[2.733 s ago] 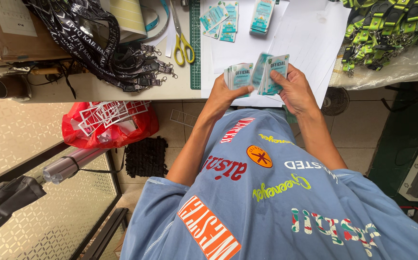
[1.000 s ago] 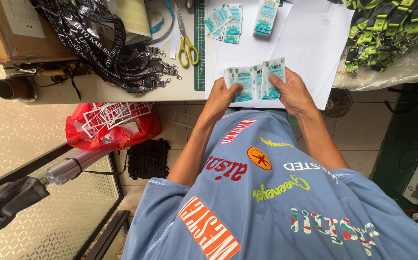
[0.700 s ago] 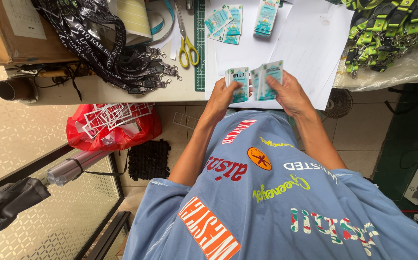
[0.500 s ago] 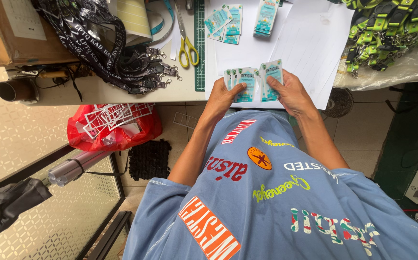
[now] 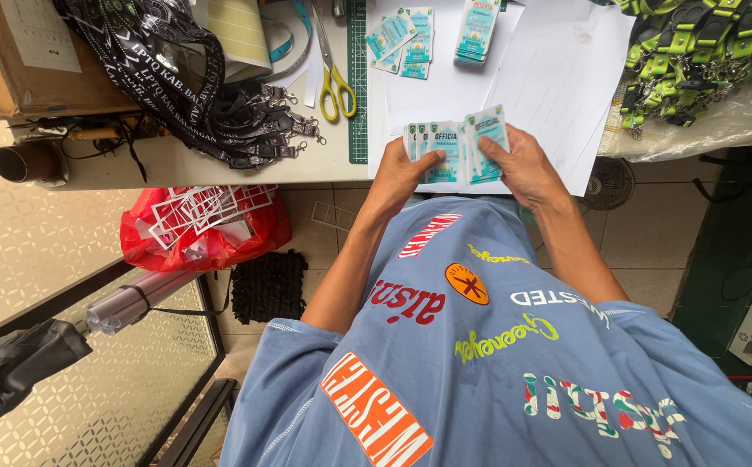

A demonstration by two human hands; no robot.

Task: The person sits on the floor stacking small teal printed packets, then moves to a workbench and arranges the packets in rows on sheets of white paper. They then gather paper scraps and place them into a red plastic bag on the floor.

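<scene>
From the head camera I look down at both hands, held at the near edge of the table point(image 5: 177, 164). My left hand point(image 5: 398, 173) grips a small fan of teal and white ID cards point(image 5: 432, 147): the thumb lies across the card faces and the other fingers curl behind them, so the cards are pinched between thumb and fingers. My right hand point(image 5: 523, 164) holds a second stack of cards point(image 5: 484, 138), tilted a little, with the thumb pressed on the front near the lower edge and the fingers wrapped behind. The two sets of cards sit just beside each other, their edges close or touching; I cannot tell which.

Beyond the fingertips lie white paper sheets point(image 5: 558, 78), and further out on them a few loose cards point(image 5: 402, 39) and a neat card pile point(image 5: 475, 30). Past the left fingers a green cutting ruler point(image 5: 358, 86) lies beside yellow-handled scissors point(image 5: 334, 73). Further left is a heap of black lanyards point(image 5: 186, 78). Well out past the right fingers is a bundle of green lanyards point(image 5: 696, 43) on clear plastic. Below the table, left of my arm, sits a red plastic bag point(image 5: 212, 238).
</scene>
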